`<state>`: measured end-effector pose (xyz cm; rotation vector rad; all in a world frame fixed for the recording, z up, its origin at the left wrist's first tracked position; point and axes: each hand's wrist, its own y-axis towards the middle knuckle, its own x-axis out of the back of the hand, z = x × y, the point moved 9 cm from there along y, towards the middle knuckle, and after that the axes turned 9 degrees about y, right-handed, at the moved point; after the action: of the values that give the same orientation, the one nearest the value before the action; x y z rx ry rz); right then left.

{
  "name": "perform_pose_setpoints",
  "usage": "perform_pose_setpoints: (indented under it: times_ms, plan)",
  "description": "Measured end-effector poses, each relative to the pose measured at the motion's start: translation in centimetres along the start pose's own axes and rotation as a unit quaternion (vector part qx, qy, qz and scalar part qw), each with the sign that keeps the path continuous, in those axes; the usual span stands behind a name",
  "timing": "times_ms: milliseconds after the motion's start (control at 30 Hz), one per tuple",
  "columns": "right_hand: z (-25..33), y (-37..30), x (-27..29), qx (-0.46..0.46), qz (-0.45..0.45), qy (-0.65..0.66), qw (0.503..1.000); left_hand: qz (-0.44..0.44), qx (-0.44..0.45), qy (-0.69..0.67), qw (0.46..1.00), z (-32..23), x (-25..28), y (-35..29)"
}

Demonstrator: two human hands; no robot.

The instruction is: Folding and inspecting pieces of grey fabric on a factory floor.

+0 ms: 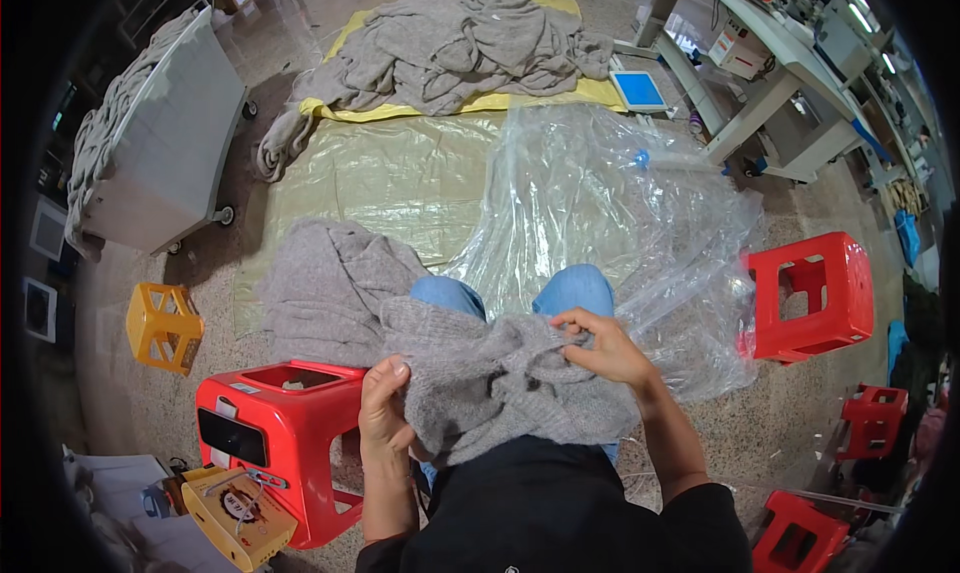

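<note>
A fuzzy grey knit (450, 373), ribbed toward its upper left, lies bunched across the lap between the fingers of both hands. The fingers of the right hand (613, 353) pinch a gathered fold at its upper right; those of the left hand (382, 413) curl at its left edge, but I cannot tell whether they grip it. Just beyond the left fingers slumps a soft, rumpled grey heap (325, 283). To their left stands a glossy red plastic stool (325, 443) bearing a flat black phone (232, 436). Ahead of both sets of fingers spread a crinkled clear plastic sheet (590, 193) and a smoother tan sheet (400, 173); farther off, a creased mound of grey knitwear (450, 48) covers yellow sheeting (480, 103).
</note>
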<state>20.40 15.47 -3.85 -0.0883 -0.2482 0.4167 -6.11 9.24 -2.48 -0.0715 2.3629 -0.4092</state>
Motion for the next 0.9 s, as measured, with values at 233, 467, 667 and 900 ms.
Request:
perform_pose_setpoints:
  times_ms: [233, 467, 667, 900]
  plan:
    - [3.6, 1.0, 1.4, 0.036, -0.094, 0.012, 0.995, -0.113, 0.009, 0.017, 0.993, -0.3, 0.9, -1.0]
    - [12.7, -2.4, 1.8, 0.24, -0.176, -0.06, 0.953, -0.107, -0.013, 0.098, 0.989, -0.4, -0.3, -0.6]
    - [18.6, -5.6, 6.0, 0.335, -0.307, -0.074, 0.888, -0.147, 0.022, 0.072, 0.986, -3.4, -3.0, -1.3]
    - [24.7, -11.9, 9.2, 0.432, -0.497, -0.071, 0.75, 0.106, -0.147, 0.164, 0.97, -9.3, -13.7, -2.1]
